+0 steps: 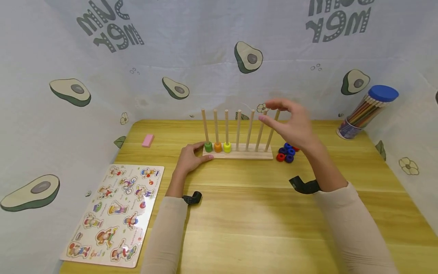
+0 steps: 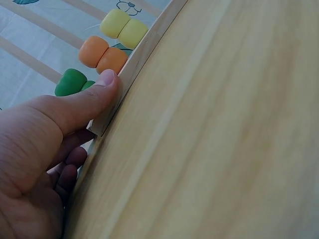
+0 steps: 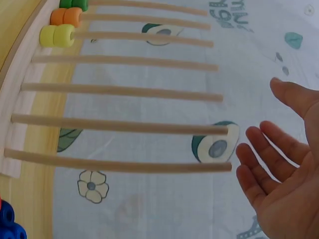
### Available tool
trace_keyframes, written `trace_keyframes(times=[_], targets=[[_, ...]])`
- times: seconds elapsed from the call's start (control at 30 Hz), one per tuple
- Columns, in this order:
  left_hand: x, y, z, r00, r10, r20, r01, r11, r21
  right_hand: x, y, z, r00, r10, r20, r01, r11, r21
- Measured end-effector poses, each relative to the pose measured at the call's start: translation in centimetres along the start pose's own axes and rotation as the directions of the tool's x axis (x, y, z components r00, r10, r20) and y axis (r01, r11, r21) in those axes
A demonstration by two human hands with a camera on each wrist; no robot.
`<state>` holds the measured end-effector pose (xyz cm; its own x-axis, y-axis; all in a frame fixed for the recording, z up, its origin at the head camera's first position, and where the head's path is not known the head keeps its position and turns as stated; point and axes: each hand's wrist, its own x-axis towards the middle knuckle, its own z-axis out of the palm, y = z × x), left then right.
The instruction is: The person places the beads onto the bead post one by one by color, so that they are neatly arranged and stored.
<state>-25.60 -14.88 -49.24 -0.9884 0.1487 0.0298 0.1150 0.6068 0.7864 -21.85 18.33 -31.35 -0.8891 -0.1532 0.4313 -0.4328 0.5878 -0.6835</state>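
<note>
A wooden peg rack [image 1: 242,155] with several upright rods stands at the back of the table. Its first three rods carry green beads [image 1: 208,147], orange beads [image 3: 66,17] and yellow beads [image 2: 123,29], stacked in pairs at the bottom. My left hand [image 1: 189,158] grips the left end of the base, thumb on the front edge and fingers round behind. Raised by the tops of the rightmost rods, my right hand [image 1: 293,123] is empty, its thumb and fingers spread apart. Beyond the rack's right end lie several loose blue and red beads [image 1: 289,158].
A picture puzzle board [image 1: 135,201] lies at the table's left edge, with a pink block [image 1: 148,140] behind it. At the back right, a tub of coloured pencils [image 1: 349,128] with a blue lid leans. An avocado-print cloth [image 1: 212,49] hangs behind the table.
</note>
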Motion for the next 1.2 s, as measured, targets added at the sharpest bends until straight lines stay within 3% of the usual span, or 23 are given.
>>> trace_keyframes(times=[0.2,0.5,0.83,1.2], targets=[[0.0,-0.3,0.1,1.0,0.008,0.0,-0.008,1.0,0.004,-2.1,2.3,-1.5,0.997,0.053,-0.052,-0.055,0.998,-0.028],[0.1,-0.1,0.1,1.0,0.011,0.002,-0.011,1.0,0.008,-5.3,7.0,-1.9,0.969,0.24,0.056,-0.233,0.967,-0.107],[0.1,-0.2,0.1,1.0,0.006,-0.005,-0.006,1.0,-0.002,-8.2,11.7,-1.2,0.948,0.294,0.119,-0.277,0.951,-0.139],[0.1,-0.2,0.2,1.0,-0.002,-0.005,0.002,1.0,0.011,-9.3,13.4,-0.8,0.934,0.33,0.139,-0.309,0.939,-0.153]])
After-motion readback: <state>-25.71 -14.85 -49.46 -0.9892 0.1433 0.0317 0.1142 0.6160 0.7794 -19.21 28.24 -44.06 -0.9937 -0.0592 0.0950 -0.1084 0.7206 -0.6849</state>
